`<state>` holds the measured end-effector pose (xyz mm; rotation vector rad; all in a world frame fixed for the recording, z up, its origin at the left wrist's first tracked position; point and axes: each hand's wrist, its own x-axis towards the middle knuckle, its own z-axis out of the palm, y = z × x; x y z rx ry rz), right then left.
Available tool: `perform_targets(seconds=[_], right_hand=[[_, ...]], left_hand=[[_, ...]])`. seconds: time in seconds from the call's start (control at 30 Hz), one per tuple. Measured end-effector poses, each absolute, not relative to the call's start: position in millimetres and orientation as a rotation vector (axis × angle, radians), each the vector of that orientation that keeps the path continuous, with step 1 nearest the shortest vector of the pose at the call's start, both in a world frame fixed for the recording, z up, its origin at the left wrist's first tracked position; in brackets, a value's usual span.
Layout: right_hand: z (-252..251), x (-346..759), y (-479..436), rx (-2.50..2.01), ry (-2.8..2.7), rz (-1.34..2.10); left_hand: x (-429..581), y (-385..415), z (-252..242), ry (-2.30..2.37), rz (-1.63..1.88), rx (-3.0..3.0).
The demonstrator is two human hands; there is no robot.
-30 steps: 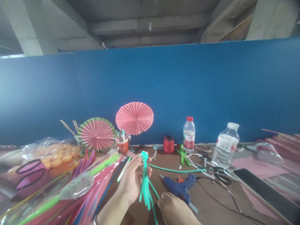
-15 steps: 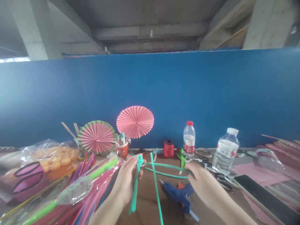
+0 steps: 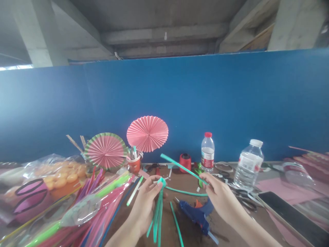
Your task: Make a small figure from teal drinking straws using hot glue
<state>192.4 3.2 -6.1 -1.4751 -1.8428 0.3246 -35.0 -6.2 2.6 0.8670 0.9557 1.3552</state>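
Observation:
My left hand (image 3: pixel 147 200) is closed on a bundle of teal pipe cleaners (image 3: pixel 158 216), gathered in a looped knot at the top with their ends hanging down. In my right hand (image 3: pixel 216 188) is a single teal pipe cleaner (image 3: pixel 180 165), pinched near one end, its other end slanting up and left above the table. A curved teal pipe cleaner (image 3: pixel 186 192) runs between the hands; whether it joins the bundle I cannot tell. One short teal piece (image 3: pixel 176 223) lies below, beside the blue glue gun (image 3: pixel 196 214). A pale green strip (image 3: pixel 135 191) lies left of my left hand.
Bagged colourful pipe cleaners (image 3: pixel 84 209) fill the left side. Behind stand pink paper fans (image 3: pixel 147 133), a cup of pens (image 3: pixel 134 165) and a red container (image 3: pixel 185 162). Bottles (image 3: pixel 248 166), scissors (image 3: pixel 245 199) and a phone (image 3: pixel 290 218) are on the right.
The knotted bundle has shifted right and its ends hang more spread. The pipe cleaner in my right hand now points up and left, where a stem ran nearly level before.

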Motion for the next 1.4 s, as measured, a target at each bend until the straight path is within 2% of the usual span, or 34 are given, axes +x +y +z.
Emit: perform_targets(seconds=[0.43, 0.73, 0.97, 1.4], right_hand=[[-10.9, 182.1, 2.8, -1.365, -1.656, 0.525], [11.7, 161.9, -21.9, -1.246, -1.398, 0.931], [18.4, 129.1, -52.1, -1.173, -1.392, 0.904], [17.0, 131.5, -50.9, -1.098, -1.471, 0.955]], left_hand=[[-39.8, -3.5, -1.1, 0.89, 1.309, 0.817], [-22.4, -25.3, 20.1, 1.115, 1.45, 1.328], [-3.1, -47.0, 11.3, 1.082, 1.629, 1.492], [-0.7, -51.4, 7.6, 1.066, 1.588, 1.461]])
